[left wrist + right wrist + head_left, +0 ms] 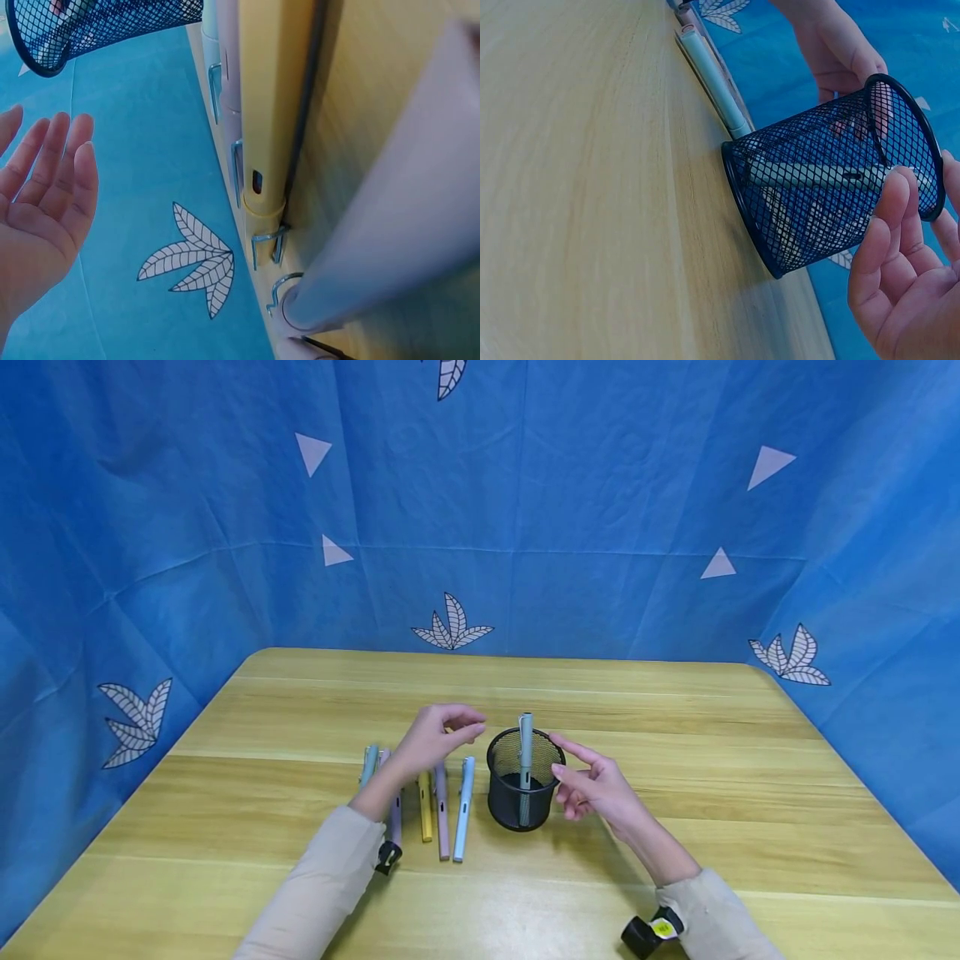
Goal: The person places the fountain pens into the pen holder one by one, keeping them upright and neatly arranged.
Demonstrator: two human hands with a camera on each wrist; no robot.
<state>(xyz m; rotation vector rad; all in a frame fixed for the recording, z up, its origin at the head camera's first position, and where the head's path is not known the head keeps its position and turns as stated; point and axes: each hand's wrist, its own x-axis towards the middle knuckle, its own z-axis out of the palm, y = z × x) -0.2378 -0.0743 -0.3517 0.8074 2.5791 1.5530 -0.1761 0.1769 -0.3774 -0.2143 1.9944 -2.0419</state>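
A black mesh pen holder [523, 810] stands upright on the table with a grey-green pen [526, 747] leaning upright inside it. My right hand [600, 789] is at the holder's right side, index finger and thumb touching near its rim. Seen in the right wrist view, the right hand's fingers [900, 262] lie against the mesh, not wrapped around it. Left of the holder, my left hand [438, 739] hovers over the pens, loosely bent and holding nothing. Beneath it lie a light blue pen [464, 810], a purple pen [442, 818] and a yellow pen [425, 810].
Farther left lie a green pen [368, 766] and another purple pen [396, 820], partly hidden by the left arm. The wooden table [675, 710] reaches back to a blue patterned cloth [585, 485], which hangs behind and at both sides.
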